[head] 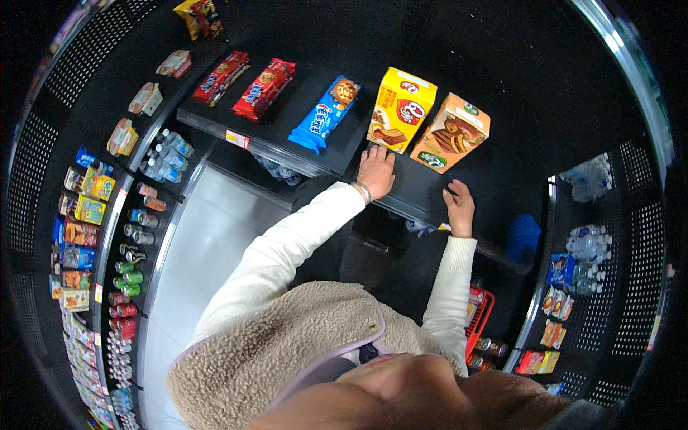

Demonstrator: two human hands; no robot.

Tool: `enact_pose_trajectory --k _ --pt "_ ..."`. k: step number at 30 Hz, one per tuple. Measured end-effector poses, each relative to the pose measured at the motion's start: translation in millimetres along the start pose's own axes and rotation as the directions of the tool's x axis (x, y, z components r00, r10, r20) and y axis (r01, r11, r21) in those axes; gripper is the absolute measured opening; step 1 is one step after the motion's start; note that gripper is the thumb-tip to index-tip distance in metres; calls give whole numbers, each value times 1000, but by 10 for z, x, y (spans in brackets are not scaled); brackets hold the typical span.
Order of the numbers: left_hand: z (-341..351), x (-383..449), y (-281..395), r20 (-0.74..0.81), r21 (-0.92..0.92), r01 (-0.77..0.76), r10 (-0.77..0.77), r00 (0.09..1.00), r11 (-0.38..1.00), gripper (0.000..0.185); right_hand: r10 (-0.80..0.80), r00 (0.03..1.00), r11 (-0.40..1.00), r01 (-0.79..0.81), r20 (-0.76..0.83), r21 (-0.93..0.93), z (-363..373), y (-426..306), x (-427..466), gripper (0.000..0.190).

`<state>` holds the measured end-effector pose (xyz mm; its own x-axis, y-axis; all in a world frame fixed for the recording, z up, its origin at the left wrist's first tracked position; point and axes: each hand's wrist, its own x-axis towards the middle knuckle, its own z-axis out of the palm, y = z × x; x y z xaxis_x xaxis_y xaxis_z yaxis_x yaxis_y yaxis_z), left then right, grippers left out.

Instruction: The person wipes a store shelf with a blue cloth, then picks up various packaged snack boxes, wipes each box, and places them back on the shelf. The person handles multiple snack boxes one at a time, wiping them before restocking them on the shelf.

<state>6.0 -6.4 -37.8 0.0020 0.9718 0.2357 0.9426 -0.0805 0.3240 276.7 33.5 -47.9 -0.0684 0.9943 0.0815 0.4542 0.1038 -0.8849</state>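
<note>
My left hand (377, 171) lies palm down at the shelf's front, its fingertips against or just short of the base of a yellow snack box (402, 110). I cannot tell whether they touch it. Just right of that box stands an orange snack box (450, 133), slightly turned. My right hand (460, 205) is below the orange box, near the edge of the black shelf (411, 180), thumb and fingers apart and holding nothing. To the left, a blue cookie packet (327, 114) and two red cookie packets (264, 88) (221, 78) lie on the same shelf.
A red shopping basket (480, 317) stands low at my right. Shelves of packaged snacks (80, 234) and drink cans (129, 277) line the left side. Bottles (588, 242) and packets stand on the right-hand shelf. Pale floor tiles (204, 242) show at left.
</note>
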Motion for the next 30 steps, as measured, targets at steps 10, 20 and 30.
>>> enact_pose_trajectory --k 10,20,30 --pt "-35 41 10 50 -8 -3 3 999 1000 54 -44 999 998 45 -24 44 11 86 36 50" --pt "-44 84 -28 43 9 -22 22 999 1000 51 -33 999 999 33 -19 3 -2 79 25 49" --pt "-22 41 -32 -25 9 -88 89 996 996 56 -50 993 994 59 -105 89 -12 -64 -155 46"
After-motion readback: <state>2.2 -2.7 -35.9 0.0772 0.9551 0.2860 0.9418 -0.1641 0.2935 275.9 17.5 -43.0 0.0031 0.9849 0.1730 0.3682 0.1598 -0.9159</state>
